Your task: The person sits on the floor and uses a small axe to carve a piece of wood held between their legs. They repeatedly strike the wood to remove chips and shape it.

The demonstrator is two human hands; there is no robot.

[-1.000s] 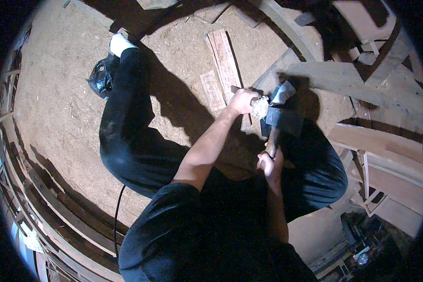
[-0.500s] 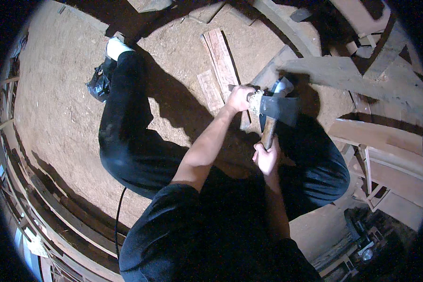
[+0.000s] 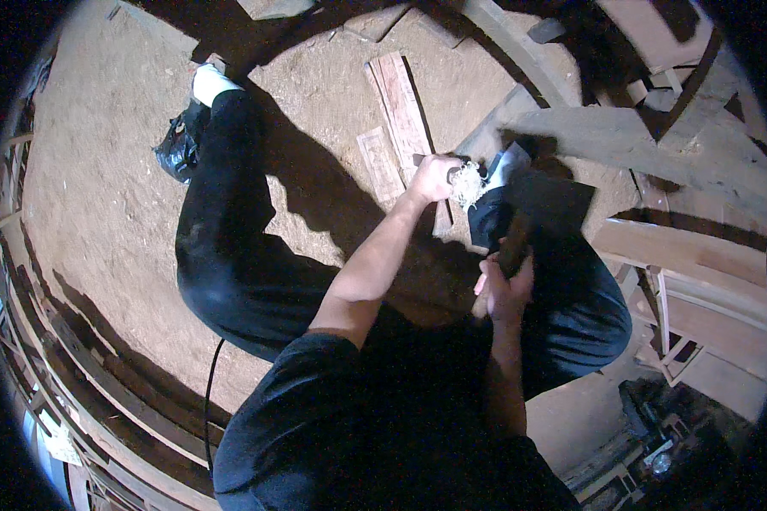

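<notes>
My left hand (image 3: pixel 435 178) is closed round a short, dark tool whose kind I cannot make out. Its whitish, frayed end (image 3: pixel 467 184) sticks out on the right. My right hand (image 3: pixel 509 285) grips the wooden handle of a hatchet (image 3: pixel 554 204), whose broad dark head is apart from the frayed end, over my bent right leg. Below my left hand, the narrow end of a pale wood strip (image 3: pixel 442 220) shows. Beyond it, a reddish board (image 3: pixel 398 98) and a shorter plank (image 3: pixel 380 162) lie on the ground.
Large timbers (image 3: pixel 605 136) lie at the far right, with stacked boards (image 3: pixel 690 247) nearer. A black plastic bag (image 3: pixel 179 149) is beside my left foot. Long beams (image 3: pixel 119 383) run along the left, near a black cable (image 3: pixel 212 396). Dark equipment (image 3: pixel 656 426) stands at lower right.
My right hand has swung the hatchet to the right, away from the frayed end, and its head has tilted. My left hand has stayed nearly in place.
</notes>
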